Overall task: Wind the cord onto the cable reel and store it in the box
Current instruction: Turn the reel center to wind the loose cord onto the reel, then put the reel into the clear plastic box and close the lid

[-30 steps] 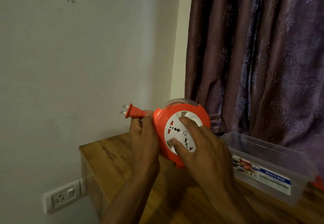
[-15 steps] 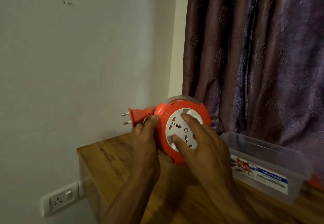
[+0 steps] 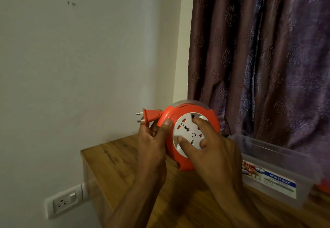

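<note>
Above the wooden surface, the round orange plastic cable reel is held upright: left hand clamped on its rim beside the orange plug, right hand fingers pressing the white hub. Likely light, rigid, smooth; grip the rim for transfer to the clear plastic box.

Reel above table, box right.

The clear box stands open-topped on the wooden table, its mouth unblocked from above. Behind the box the curtain hangs close; left of it the cable reel fills the gap
</note>
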